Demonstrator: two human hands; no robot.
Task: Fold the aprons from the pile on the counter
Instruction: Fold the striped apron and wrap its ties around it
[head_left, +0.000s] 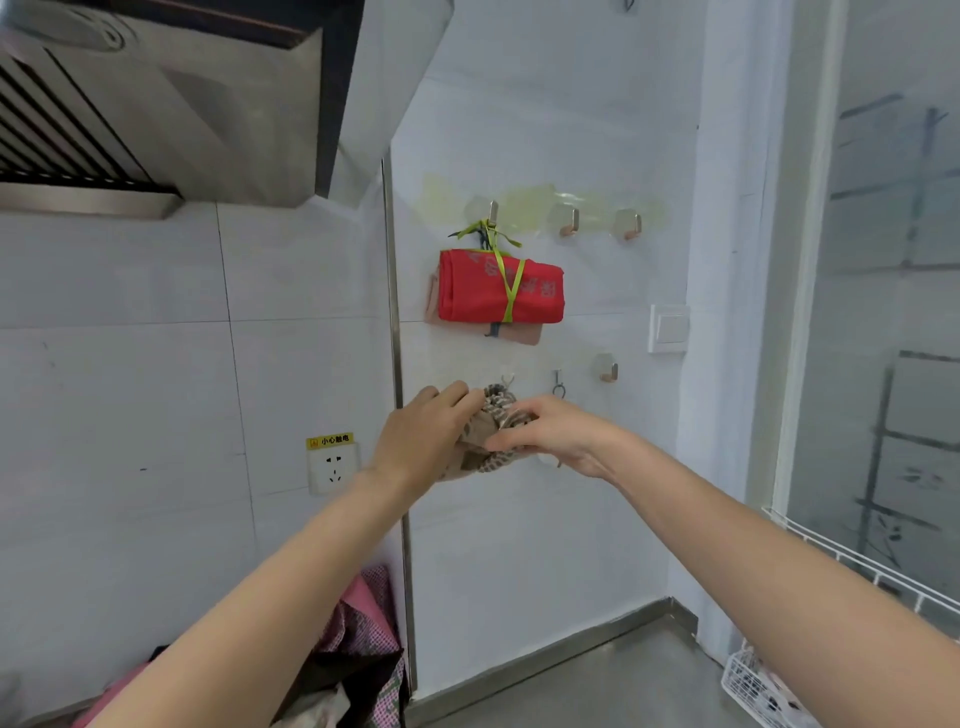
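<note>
A folded brown and beige patterned apron bundle (491, 431) is held up against the white wall, just under a small wall hook. My left hand (426, 436) grips its left side, fingers curled over the top. My right hand (550, 434) pinches its right side with fingers and thumb. Above it, a folded red apron (498, 286) tied with a green strap hangs from a hook, with a pink folded piece behind it. A pile of pink and dark patterned aprons (358, 639) lies on the counter at the bottom, partly hidden by my left forearm.
Several metal wall hooks (569, 221) line the wall; one lower hook (608, 370) is bare. A light switch (669, 328) sits at right, a socket (332, 467) at left. A range hood (130, 119) hangs upper left. A white wire rack (857, 561) stands at right.
</note>
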